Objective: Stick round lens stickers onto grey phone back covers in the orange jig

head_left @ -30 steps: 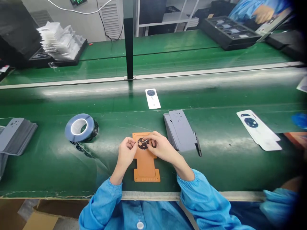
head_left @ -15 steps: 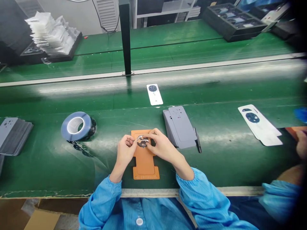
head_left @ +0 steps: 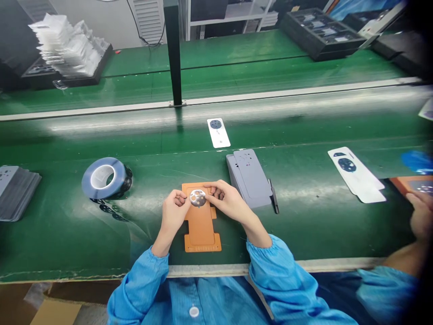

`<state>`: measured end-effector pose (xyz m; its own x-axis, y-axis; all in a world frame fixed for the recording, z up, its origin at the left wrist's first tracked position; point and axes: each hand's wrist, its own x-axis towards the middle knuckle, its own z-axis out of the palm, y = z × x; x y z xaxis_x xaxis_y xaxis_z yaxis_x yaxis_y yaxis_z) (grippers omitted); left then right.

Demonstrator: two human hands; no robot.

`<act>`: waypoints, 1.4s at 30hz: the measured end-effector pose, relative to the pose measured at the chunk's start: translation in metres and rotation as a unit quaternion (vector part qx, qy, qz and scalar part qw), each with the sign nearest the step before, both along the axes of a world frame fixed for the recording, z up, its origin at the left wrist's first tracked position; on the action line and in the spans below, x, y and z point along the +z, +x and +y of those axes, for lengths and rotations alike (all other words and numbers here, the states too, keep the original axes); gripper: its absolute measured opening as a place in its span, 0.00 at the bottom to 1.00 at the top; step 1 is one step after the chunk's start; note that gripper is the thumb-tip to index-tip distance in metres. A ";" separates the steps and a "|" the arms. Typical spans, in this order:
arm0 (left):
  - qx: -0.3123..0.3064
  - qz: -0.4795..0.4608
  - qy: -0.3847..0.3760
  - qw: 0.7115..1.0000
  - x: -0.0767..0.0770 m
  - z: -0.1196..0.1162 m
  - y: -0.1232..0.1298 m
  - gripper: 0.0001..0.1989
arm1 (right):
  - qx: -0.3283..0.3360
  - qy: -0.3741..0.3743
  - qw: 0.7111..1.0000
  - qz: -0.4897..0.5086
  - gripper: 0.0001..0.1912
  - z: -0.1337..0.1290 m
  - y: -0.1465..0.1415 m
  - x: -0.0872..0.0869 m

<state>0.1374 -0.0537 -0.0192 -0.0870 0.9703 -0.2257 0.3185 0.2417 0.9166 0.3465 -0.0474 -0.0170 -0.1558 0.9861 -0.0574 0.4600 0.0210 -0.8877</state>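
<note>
A round, shiny camera lens sticker [head_left: 198, 197] with several holes is above the upper part of an orange phone-shaped jig [head_left: 203, 228]. My left hand [head_left: 176, 208] pinches its left edge between thumb and forefinger, the other fingers curled. On the opposite side, my right hand [head_left: 224, 199] is closed with thumb and forefinger at the right edge. I cannot tell whether the sticker touches the jig. Just right of my right hand lies a stack of grey phone back panels [head_left: 252, 178], with black tweezers [head_left: 274, 197] along its side.
At left are a roll of blue film [head_left: 87, 178] carrying black round stickers and another stack of grey panels [head_left: 20, 194]. A white panel [head_left: 218, 137] lies beyond the jig; more white panels [head_left: 367, 183] are at right, near a co-worker's hand [head_left: 421, 212]. A black post [head_left: 174, 58] stands behind.
The sticker has tilted, so its bright face and holes show more plainly. Both hands stay at its edges. The co-worker's hand and orange jig show more at right as the view shifts.
</note>
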 end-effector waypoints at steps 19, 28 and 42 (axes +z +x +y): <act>-0.002 -0.004 0.015 1.000 -0.005 -0.001 -0.004 0.07 | 0.012 0.063 0.996 -0.067 0.13 -0.006 0.024 0.026; -0.036 0.018 0.029 0.999 -0.003 -0.016 -0.017 0.07 | -0.039 0.009 0.959 -0.281 0.40 0.074 0.143 0.043; -0.074 -0.032 0.065 0.995 -0.004 -0.071 -0.041 0.30 | -0.062 -0.003 0.992 0.106 0.32 0.026 0.073 0.099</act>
